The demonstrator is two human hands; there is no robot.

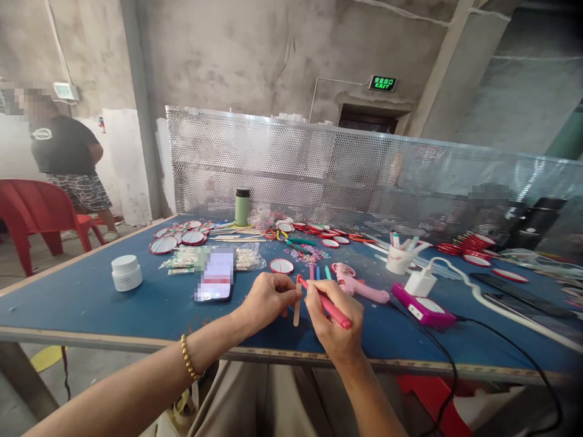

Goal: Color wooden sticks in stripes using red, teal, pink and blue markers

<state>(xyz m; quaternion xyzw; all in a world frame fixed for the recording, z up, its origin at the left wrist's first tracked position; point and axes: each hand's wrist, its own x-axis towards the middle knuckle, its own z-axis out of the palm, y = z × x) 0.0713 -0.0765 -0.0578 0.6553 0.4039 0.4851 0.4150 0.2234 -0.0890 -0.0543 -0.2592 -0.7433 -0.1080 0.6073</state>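
Observation:
Near the table's front edge, my left hand (268, 301) pinches a flat wooden craft stick (297, 311) and holds it upright. My right hand (336, 312) grips a red marker pen (334, 309), its tip touching the top end of the stick, where a red mark shows. Just beyond my hands lie several coloured pens (318, 272) and a round red-rimmed mirror (282, 266). To the right of the pens, a pink glue gun (362, 287) rests on the table.
A phone (215, 276), a white jar (126, 273) and bagged sticks (246, 256) lie left. At right are a purple power strip (423, 305) with cords, and a cup of pens (401, 258). A perforated metal screen (273, 161) stands behind. A person (68, 149) stands far left.

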